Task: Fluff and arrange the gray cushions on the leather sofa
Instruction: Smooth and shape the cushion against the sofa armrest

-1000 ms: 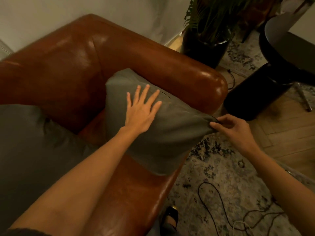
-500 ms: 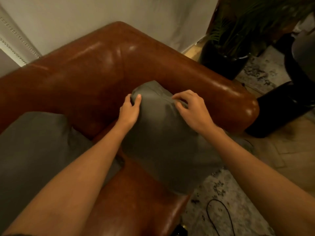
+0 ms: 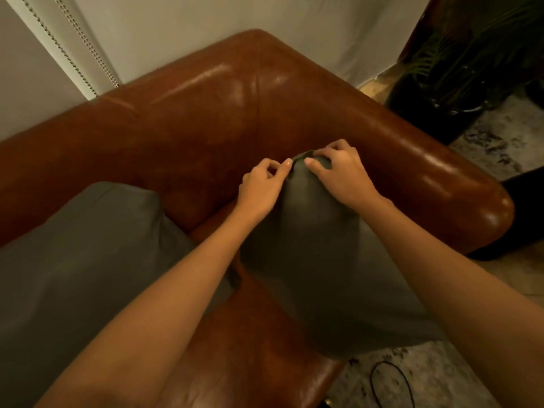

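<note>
At 9 o'clock, the second gray fabric cushion [image 3: 88, 260] is cropped by the left edge. Forearms cover its right part. At 1 o'clock, the dark potted plant [image 3: 459, 72] is blurred and cropped.

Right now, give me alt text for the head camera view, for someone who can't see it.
Two bare hands, left hand and right hand, pinch the top corner of a gray cushion standing in the corner of a brown leather sofa. A second gray cushion lies to its left.
</note>
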### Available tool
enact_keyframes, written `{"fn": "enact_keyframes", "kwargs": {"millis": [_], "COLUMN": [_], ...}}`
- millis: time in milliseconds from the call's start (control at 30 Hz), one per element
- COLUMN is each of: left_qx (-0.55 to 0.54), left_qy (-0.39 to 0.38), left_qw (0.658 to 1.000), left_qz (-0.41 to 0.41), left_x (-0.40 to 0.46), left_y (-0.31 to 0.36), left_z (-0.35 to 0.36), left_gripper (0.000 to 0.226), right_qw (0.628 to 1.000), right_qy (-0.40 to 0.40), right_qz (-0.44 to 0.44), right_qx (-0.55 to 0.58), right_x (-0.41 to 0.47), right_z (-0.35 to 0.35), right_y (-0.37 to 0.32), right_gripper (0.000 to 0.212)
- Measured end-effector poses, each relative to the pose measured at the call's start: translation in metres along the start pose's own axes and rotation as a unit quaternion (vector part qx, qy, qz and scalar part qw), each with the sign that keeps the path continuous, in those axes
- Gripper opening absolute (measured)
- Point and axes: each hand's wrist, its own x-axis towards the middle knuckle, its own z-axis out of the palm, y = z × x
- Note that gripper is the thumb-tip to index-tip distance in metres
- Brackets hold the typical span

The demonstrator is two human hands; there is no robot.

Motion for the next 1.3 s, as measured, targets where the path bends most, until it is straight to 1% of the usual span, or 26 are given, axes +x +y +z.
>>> {"fn": "enact_keyframes", "kwargs": {"millis": [133, 233, 300, 367, 500, 600, 667, 733, 800, 833, 867, 933, 1000, 1100, 1200, 1300], "left_qx": [0.022, 0.027, 0.041, 0.038, -0.003, -0.074, -0.137, -0.182, -0.203, -0.206, -0.208, -0.206, -0.204, -0.203, -0.195, -0.197], "left_qy": [-0.014, -0.023, -0.019, -0.014, -0.025, -0.027, -0.021, -0.005, 0.013, 0.023, 0.033, 0.055, 0.067, 0.068, 0.076, 0.067], "left_qw": [1.000, 0.999, 0.999, 0.999, 0.999, 0.993, 0.983, 0.972, 0.969, 0.970, 0.970, 0.970, 0.970, 0.971, 0.973, 0.974], "left_qz": [0.008, 0.013, 0.015, 0.006, -0.044, -0.085, -0.123, -0.146, -0.139, -0.130, -0.122, -0.116, -0.115, -0.103, -0.093, -0.085], "left_x": [0.013, 0.013, 0.013, 0.012, 0.012, 0.011, 0.009, 0.004, -0.002, -0.005, -0.007, -0.011, -0.013, -0.016, -0.017, -0.017], "left_y": [0.014, 0.019, 0.020, 0.022, 0.022, 0.022, 0.022, 0.023, 0.024, 0.024, 0.025, 0.027, 0.029, 0.030, 0.029, 0.026], "left_z": [0.004, 0.006, 0.007, 0.008, 0.012, 0.020, 0.026, 0.031, 0.035, 0.036, 0.038, 0.040, 0.041, 0.039, 0.037, 0.036], "left_gripper": [0.041, 0.031, 0.031, 0.034, 0.041, 0.038, 0.031, 0.030, 0.034, 0.035, 0.036, 0.038, 0.039, 0.040, 0.042, 0.041], "right_qw": [0.998, 0.997, 0.999, 0.999, 0.988, 0.973, 0.970, 0.974, 0.978, 0.983, 0.991, 0.999, 0.990, 0.970, 0.956, 0.959], "right_qy": [-0.045, -0.049, -0.018, 0.031, 0.119, 0.166, 0.161, 0.137, 0.105, 0.084, 0.052, -0.040, -0.130, -0.219, -0.276, -0.265], "right_qz": [-0.015, -0.016, -0.021, -0.032, -0.071, -0.105, -0.116, -0.102, -0.050, -0.021, -0.002, 0.012, 0.033, 0.057, 0.054, 0.071], "right_qx": [-0.038, -0.049, -0.029, 0.002, 0.068, 0.121, 0.142, 0.147, 0.170, 0.163, 0.125, 0.021, -0.043, -0.084, -0.088, -0.070], "right_x": [-0.003, -0.007, -0.012, -0.018, -0.032, -0.041, -0.044, -0.044, -0.037, -0.032, -0.025, -0.010, 0.000, 0.006, 0.005, 0.006], "right_z": [-0.010, -0.011, -0.009, -0.004, 0.007, 0.011, 0.010, 0.003, -0.009, -0.017, -0.026, -0.040, -0.050, -0.057, -0.054, -0.048], "right_y": [-0.001, -0.002, -0.001, 0.002, 0.011, 0.017, 0.019, 0.017, 0.009, 0.005, -0.001, -0.010, -0.019, -0.030, -0.037, -0.036], "right_gripper": [0.041, 0.034, 0.027, 0.021, 0.013, 0.012, 0.011, 0.011, 0.027, 0.035, 0.038, 0.035, 0.040, 0.052, 0.046, 0.033]}}
